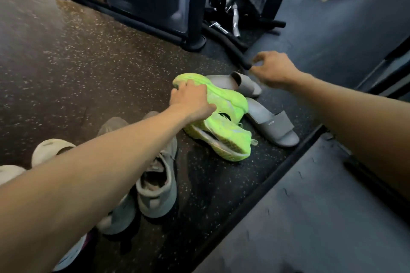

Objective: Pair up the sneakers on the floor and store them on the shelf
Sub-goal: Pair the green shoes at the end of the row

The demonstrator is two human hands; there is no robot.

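Two neon green sneakers lie on the speckled floor in the middle of the head view. My left hand (192, 101) grips the farther green sneaker (224, 97) near its toe, fingers curled over the upper. The nearer green sneaker (224, 139) lies on its side with the sole showing. My right hand (271, 70) hovers above a grey slide (237, 83), fingers loosely curled, holding nothing. A second grey slide (273, 126) lies to the right. Two grey high-top sneakers (155, 184) stand under my left forearm.
Beige slippers (52, 149) sit at the lower left, and a white shoe (73, 252) shows at the bottom edge. A black gym machine frame (155, 6) with bars stands at the back. A dark raised mat (310, 217) fills the lower right.
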